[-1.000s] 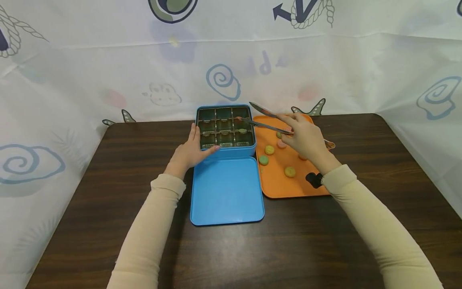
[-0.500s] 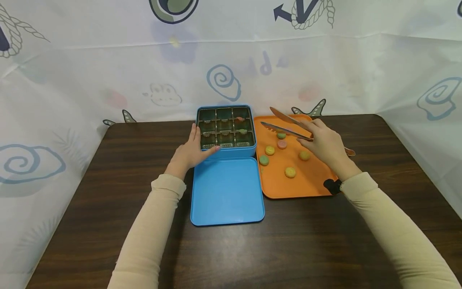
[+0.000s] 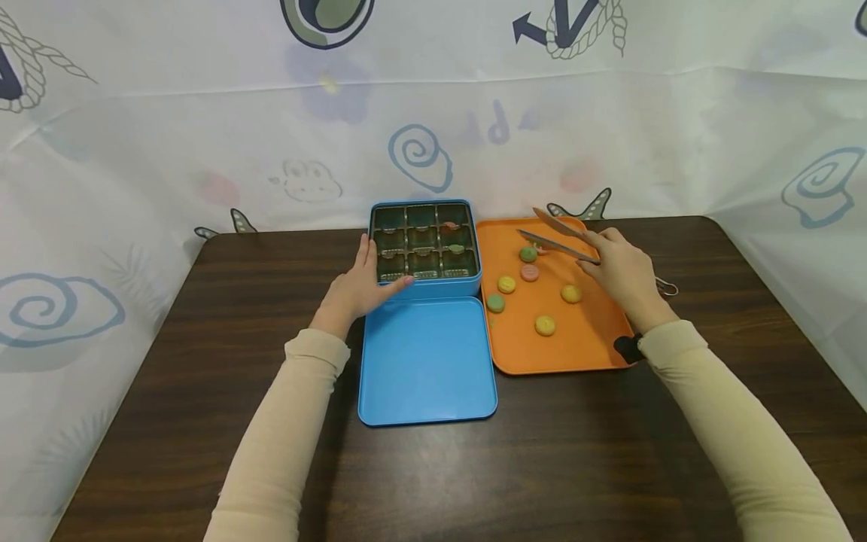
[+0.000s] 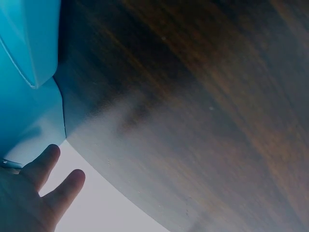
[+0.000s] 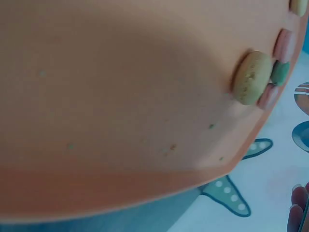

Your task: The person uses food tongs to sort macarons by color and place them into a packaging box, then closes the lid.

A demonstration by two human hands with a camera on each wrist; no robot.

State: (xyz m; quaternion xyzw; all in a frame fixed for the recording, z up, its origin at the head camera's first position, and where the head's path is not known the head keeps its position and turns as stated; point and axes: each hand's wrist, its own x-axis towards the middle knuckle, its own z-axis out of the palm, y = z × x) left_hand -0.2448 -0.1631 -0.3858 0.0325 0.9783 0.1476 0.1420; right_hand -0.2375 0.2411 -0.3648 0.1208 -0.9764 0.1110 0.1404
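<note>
My left hand (image 3: 355, 286) rests along the left side of the blue tin (image 3: 443, 288), fingers straight and thumb spread along its front; the left wrist view shows two spread fingers (image 4: 63, 193) beside blue surfaces. Inside, a compartmented insert holds a pinkish macaron (image 3: 450, 225) and a green one (image 3: 456, 248) in the right column. My right hand (image 3: 623, 275) grips metal tongs (image 3: 558, 246) over the orange tray (image 3: 521, 357), their tips apart. Near the tips lie a green macaron (image 3: 528, 254) and a pink one (image 3: 530, 272); another pink one is partly hidden behind the tongs.
Several more macarons are spread over the tray, among them yellow ones (image 3: 545, 325) and a green one (image 3: 495, 302). The flat blue lid (image 3: 427, 365) lies in front of the tin on the dark wooden table (image 3: 271, 452). A white printed cloth (image 3: 237, 135) hangs behind.
The tongs have moved from over the tin to the right, above the tray, leaving the pinkish macaron visible in its compartment. The left hand stays at the tin.
</note>
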